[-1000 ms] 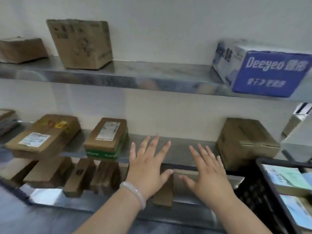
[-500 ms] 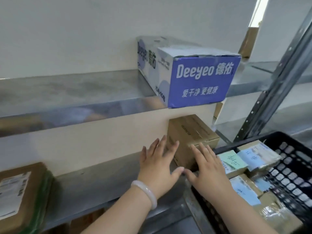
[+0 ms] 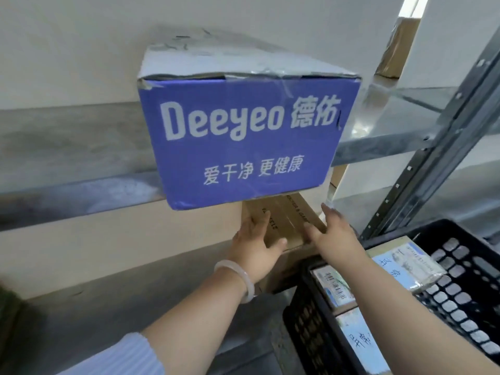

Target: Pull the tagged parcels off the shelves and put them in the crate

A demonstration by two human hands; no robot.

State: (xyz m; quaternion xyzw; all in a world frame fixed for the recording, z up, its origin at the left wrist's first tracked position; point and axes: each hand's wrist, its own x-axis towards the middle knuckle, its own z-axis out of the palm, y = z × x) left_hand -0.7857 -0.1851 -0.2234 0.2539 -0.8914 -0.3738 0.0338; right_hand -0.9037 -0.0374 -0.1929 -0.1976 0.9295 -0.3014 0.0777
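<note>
A brown cardboard parcel (image 3: pixel 286 223) sits on the lower metal shelf (image 3: pixel 108 307) at centre frame. The left hand (image 3: pixel 257 247) presses its left side and the right hand (image 3: pixel 335 236) its right edge, fingers straight. A black lattice plastic crate (image 3: pixel 473 280) stands at lower right.

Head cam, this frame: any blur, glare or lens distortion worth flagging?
Head view: print on the blue box reads sharp, the lower left corner smears into blur. Head view: soft sheen on the upper shelf, and the bright strip at top right is blown out. Head view: wide-angle bending leans the shelf upright; the left hand and right hand on the brown parcel look slightly soft.
</note>
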